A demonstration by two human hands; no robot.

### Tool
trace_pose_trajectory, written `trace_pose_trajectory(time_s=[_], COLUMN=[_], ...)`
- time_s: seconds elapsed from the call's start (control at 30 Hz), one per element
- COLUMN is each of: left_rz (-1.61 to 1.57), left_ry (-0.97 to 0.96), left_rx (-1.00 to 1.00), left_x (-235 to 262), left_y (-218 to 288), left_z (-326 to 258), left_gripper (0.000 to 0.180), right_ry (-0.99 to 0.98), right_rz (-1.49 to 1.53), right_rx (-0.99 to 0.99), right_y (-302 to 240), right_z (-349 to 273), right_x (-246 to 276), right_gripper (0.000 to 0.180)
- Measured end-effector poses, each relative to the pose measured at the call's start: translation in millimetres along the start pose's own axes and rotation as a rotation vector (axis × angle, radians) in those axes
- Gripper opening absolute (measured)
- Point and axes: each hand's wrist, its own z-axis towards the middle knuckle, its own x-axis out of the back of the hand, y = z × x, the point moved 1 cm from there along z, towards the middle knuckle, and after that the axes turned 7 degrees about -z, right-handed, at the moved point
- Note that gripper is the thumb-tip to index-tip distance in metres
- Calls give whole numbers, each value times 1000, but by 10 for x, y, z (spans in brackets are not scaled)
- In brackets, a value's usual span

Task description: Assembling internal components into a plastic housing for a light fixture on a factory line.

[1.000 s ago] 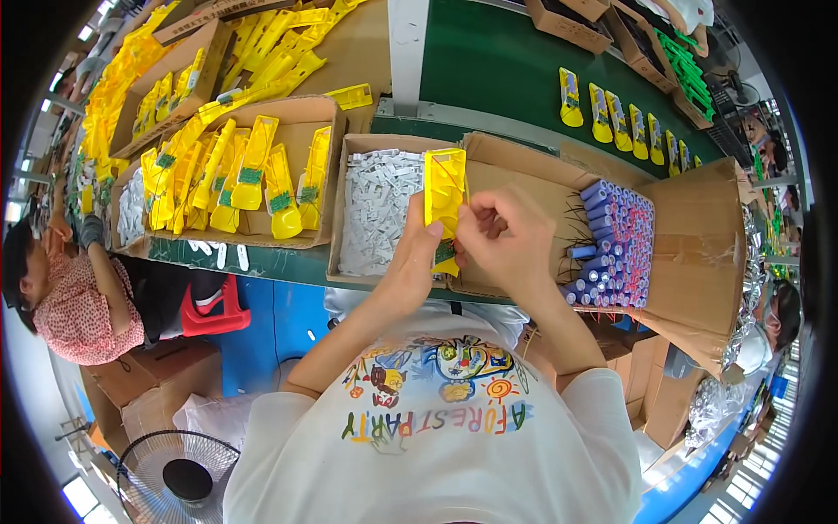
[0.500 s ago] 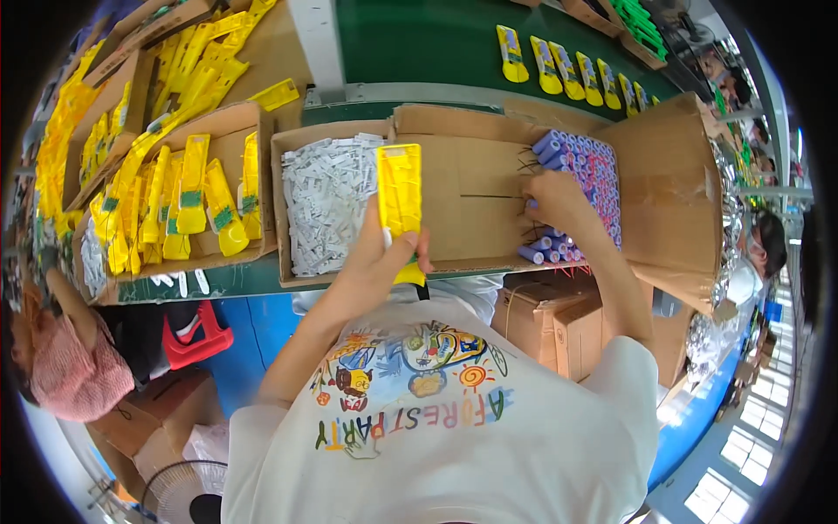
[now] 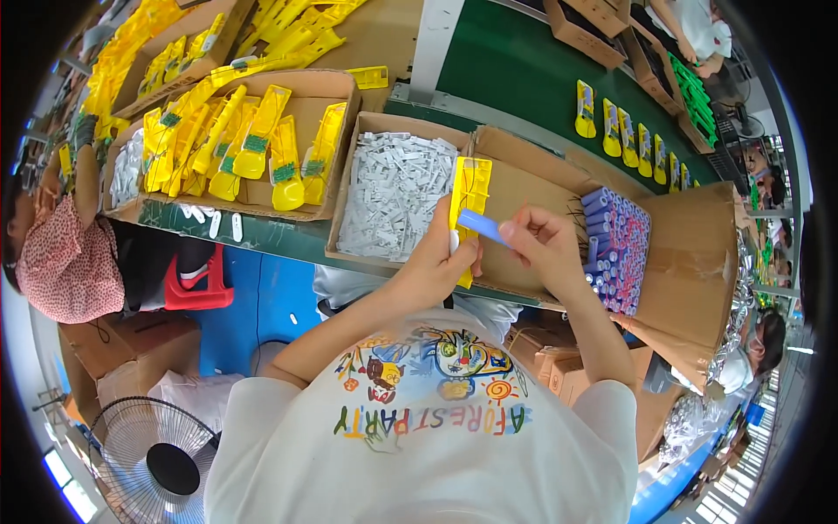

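My left hand grips a long yellow plastic housing upright, its hollow inner side facing me; thin dark wires show inside it. Between thumb and fingers, my right hand pinches a purple cylindrical battery cell. The cell's far end lies over the middle of the housing; whether it touches is hard to tell. Just right of my right hand, a cardboard box holds many standing purple cells with red and dark wires. Left of the housing is a box of small white plastic strips.
At left, a cardboard box holds yellow housings with green circuit boards. Several yellow pieces lie in a row on the green table. A person in a patterned top works at far left. A fan stands below.
My right hand has come left out of the battery box, bringing a purple cell to the housing. My left hand still holds the housing. The whole view has turned and shifted.
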Motion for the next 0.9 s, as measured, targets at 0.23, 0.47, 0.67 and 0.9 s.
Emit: trace_pose_trajectory(time_s=[0.23,0.47,0.67,0.9], left_rz=[-7,77,-159,-521], left_ry=[27,5,45,276], left_rx=[17,46,3,-46], left_x=[56,254,664,749], left_y=[37,154,269,324], left_z=[13,-80,-371,-563], left_gripper=[42,55,47,47], right_ry=[155,-172,-441,-348], right_rz=[13,18,-211,-873], right_rx=[3,-186,20,878], right_y=[-144,-281,-264,-172], right_z=[80,398,1095,1581], right_x=[-257,-371,-730,-796], right_gripper=[23,25,17,14])
